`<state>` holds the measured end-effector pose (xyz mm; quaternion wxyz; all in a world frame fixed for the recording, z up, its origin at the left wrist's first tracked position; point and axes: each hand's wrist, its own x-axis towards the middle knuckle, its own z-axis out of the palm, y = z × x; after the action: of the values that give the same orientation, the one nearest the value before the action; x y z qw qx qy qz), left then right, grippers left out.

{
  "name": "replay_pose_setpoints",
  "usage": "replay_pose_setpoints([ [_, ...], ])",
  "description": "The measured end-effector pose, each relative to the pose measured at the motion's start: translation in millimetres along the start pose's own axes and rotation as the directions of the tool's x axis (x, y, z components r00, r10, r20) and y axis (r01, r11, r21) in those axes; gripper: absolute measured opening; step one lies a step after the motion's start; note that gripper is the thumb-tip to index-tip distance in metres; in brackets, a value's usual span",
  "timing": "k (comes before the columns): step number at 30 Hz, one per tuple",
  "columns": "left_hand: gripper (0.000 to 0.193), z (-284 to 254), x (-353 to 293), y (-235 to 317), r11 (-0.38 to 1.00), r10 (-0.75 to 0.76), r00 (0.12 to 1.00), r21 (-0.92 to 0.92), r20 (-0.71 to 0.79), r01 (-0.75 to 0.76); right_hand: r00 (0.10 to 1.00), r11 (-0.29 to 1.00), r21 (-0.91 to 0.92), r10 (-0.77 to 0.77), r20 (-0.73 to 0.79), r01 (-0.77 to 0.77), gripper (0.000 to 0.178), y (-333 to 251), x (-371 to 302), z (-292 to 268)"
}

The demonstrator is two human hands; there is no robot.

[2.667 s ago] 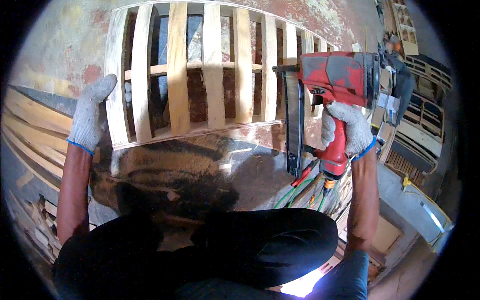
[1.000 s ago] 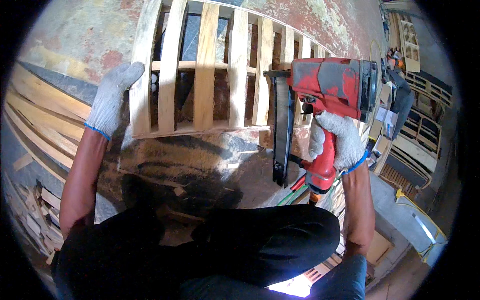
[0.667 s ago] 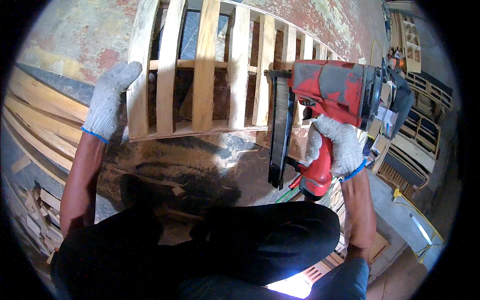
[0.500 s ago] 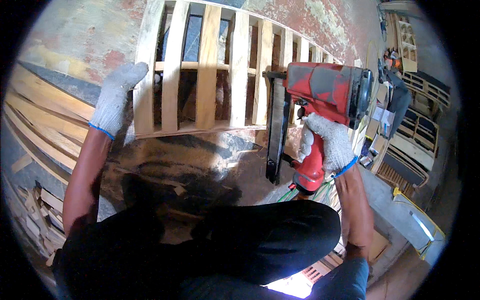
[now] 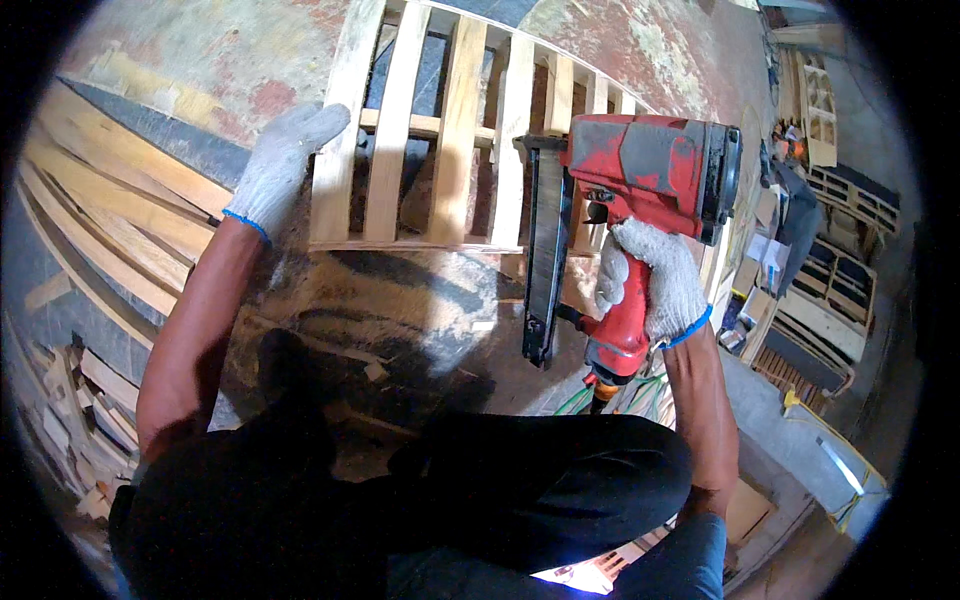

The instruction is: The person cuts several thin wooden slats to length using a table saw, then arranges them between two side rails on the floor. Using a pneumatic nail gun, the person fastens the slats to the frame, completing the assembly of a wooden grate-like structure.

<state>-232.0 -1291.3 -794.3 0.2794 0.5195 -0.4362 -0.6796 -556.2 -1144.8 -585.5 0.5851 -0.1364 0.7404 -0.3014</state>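
A slatted wooden frame (image 5: 455,130), like a crate panel or pallet, lies on the floor before me. My left hand (image 5: 285,165), in a white knit glove with a blue cuff, grips its leftmost slat (image 5: 335,190); part of the fingers is hidden by the wood. In my gloved right hand (image 5: 660,280) is a red and black nail gun (image 5: 645,170), held by its handle. The long black magazine (image 5: 548,260) points toward me, and the nose is over the slats at the frame's right part. Whether the nose touches wood cannot be made out.
Long boards (image 5: 130,185) are stacked at the left, with short offcuts (image 5: 95,410) nearer me. Sawdust and scraps cover the floor (image 5: 400,310) between frame and knees. Green hoses (image 5: 645,395) lie below the nail gun. Finished-looking slatted pieces (image 5: 835,260) and boxes stand far right.
The slatted frame has shifted to the right together with my left hand. The nail gun has stayed nearly in place, so its nose now lies over a different part of the frame.
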Motion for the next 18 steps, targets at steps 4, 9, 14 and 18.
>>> replay_pose_setpoints([
  [4, 0.033, -2, 3, -4, 0.996, 0.013, 1.0, 0.09, -0.014, -0.011, 1.0, 0.999, -0.047, 0.021, -0.015, -0.022, 0.033, -1, 5, 5],
  [9, 0.033, 6, -2, -1, 0.995, -0.063, 0.998, -0.081, -0.026, 0.061, 0.999, 0.987, -0.156, 0.015, -0.039, -0.021, 0.036, -7, 1, 9],
  [14, 0.034, 0, 1, -8, 0.996, -0.027, 0.999, -0.089, -0.031, 0.024, 0.999, 0.972, -0.228, 0.044, -0.019, -0.047, 0.036, -14, 5, 10],
  [18, 0.035, -12, 11, -11, 0.973, 0.017, 1.0, 0.23, -0.013, -0.014, 0.999, 0.967, -0.255, 0.015, 0.035, -0.006, 0.035, -10, 9, 4],
])
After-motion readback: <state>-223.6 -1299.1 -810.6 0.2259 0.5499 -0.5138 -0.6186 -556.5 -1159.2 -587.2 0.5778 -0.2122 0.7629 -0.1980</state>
